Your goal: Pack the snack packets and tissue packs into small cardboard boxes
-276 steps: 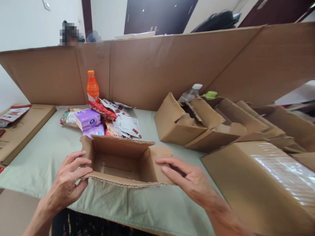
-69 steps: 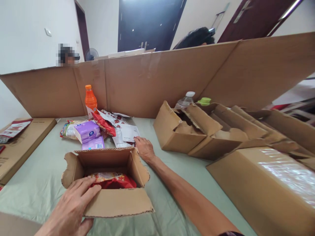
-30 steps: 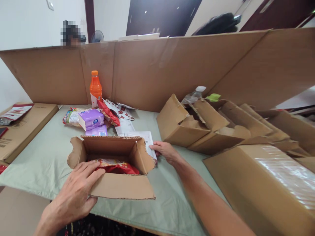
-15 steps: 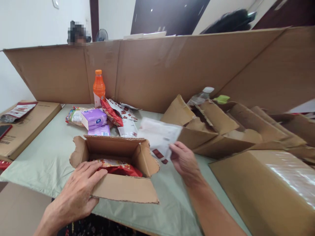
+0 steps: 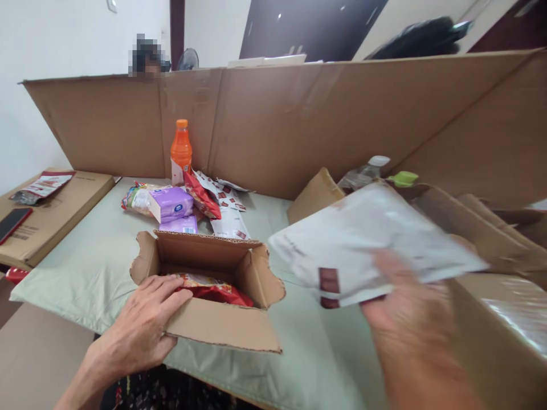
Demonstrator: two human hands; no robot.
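Observation:
My left hand (image 5: 143, 319) grips the near left edge of a small open cardboard box (image 5: 224, 330), fingers over the rim and thumb outside. A red, shiny snack packet (image 5: 226, 293) lies inside the box. Raised to the right of the box, my right hand (image 5: 410, 307) is closed on a white packet (image 5: 354, 239) with dark red squares; hand and packet are partly blurred. Behind the box lie purple tissue packs (image 5: 173, 204), a multicoloured packet (image 5: 137, 198), a red packet (image 5: 203, 196) and white packets (image 5: 231, 222).
An orange drink bottle (image 5: 182, 151) stands against the tall cardboard screen (image 5: 273, 125). Open cardboard boxes (image 5: 444, 205), with a clear plastic bottle (image 5: 367, 171), occupy the right side. A flat carton (image 5: 81, 199) bearing a phone (image 5: 13, 224) is at left. Beyond the screen is a person (image 5: 147, 57).
My right hand has moved right and closer with the white packet, which now appears larger and covers part of the boxes. My left hand stays on the box. The view has shifted slightly.

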